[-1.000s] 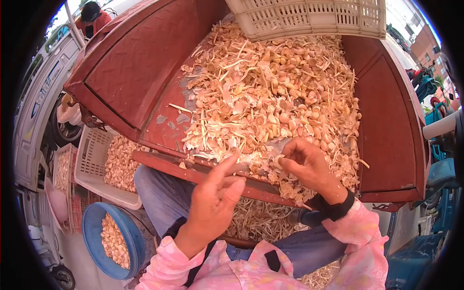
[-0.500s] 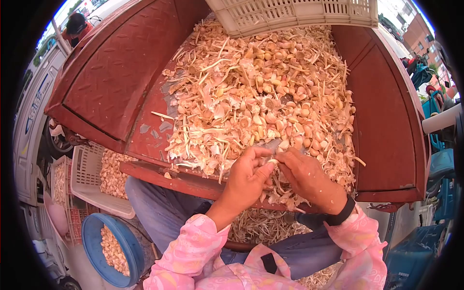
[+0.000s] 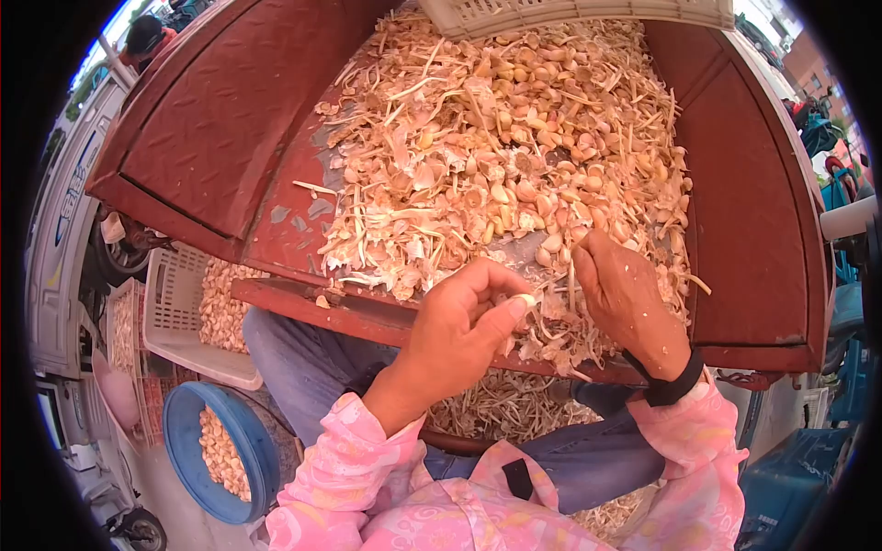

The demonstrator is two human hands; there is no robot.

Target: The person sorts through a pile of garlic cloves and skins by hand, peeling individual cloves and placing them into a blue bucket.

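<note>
My left hand is closed near the front edge of the red cart bed, a pale garlic clove pinched between thumb and fingers. To its right, my right hand is over the near side of the heap, back of the hand up, fingers curled down among the garlic. Its fingertips are partly hidden, so what they grip cannot be made out. In front of both hands spreads a heap of loose garlic cloves mixed with papery skins and dry stalks.
Red metal side panels flank the heap; a cream plastic crate stands behind it. Lower left are a blue bucket and a white crate, both with cloves. Stalk scraps lie below the bed. Another person is far left.
My hands have come apart. The right hand has moved right and farther up over the heap, while the left stays near the edge with the clove. The view has shifted slightly.
</note>
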